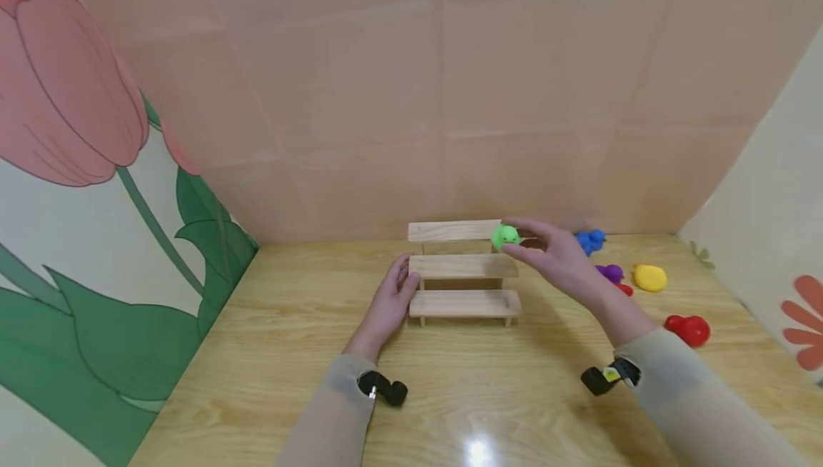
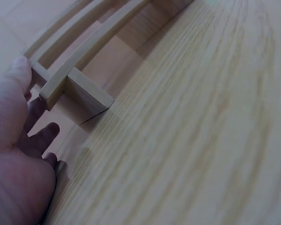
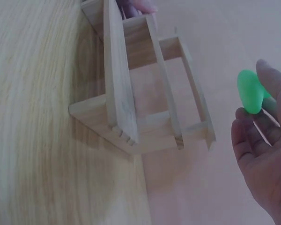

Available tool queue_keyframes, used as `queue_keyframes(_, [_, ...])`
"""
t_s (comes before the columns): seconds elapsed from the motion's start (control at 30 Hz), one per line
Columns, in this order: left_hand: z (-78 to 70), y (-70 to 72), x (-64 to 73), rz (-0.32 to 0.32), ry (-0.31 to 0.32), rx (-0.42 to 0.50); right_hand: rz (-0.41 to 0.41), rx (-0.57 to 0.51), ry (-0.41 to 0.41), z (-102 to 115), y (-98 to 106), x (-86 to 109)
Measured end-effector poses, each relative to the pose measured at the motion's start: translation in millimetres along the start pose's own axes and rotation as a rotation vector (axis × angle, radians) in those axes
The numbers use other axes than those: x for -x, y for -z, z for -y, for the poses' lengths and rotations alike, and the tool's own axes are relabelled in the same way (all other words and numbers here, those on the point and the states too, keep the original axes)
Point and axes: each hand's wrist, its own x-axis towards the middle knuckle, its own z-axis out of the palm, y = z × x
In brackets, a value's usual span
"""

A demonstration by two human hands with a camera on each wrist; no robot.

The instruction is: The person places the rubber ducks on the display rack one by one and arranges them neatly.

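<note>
Pale wood-grain tabletop [image 1: 308,295] has room left of and in front of three-tier light-wood rack [image 1: 463,265]. Left hand [image 1: 388,299] touches rack's left edge, fingers relaxed. Right hand [image 1: 559,256] pinches rounded bright-green toy [image 1: 503,236] between thumb and fingers, just off top tier's right edge.

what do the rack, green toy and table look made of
Rack: wood, matt and apparently unvarnished; pale planks show grain. Green toy: likely plastic or rubber, given its smooth, rounded, evenly coloured surface. Table: wood or wood-print laminate; grain shows, and a bright reflection suggests some gloss.
</note>
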Motion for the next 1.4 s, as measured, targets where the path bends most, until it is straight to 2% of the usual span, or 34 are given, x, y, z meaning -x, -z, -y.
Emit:
queue_keyframes(0.13, [-1.2, 0.3, 0.7, 0.009, -0.001, 0.001, 0.009, 0.020, 0.018, 3.1, -5.7, -10.0])
queue_keyframes(0.43, [1.2, -1.4, -2.0, 0.020, -0.006, 0.012, 0.012, -0.032, 0.111, 5.2, -22.3, -30.9])
queue_keyframes(0.73, [2.0, -5.1, -4.4, 0.020, -0.015, 0.008, 0.058, -0.041, 0.048, 11.8, -30.7, -46.6])
queue_keyframes(1.03, [-1.5, -4.1, -6.1, 0.019, -0.013, 0.006, 0.085, -0.064, 0.052, 19.0, -38.5, -64.1])
queue_keyframes(1.4, [0.1, 3.5, -1.5, 0.016, -0.005, -0.040, 0.119, -0.071, 0.064, 25.8, -62.9, -84.4])
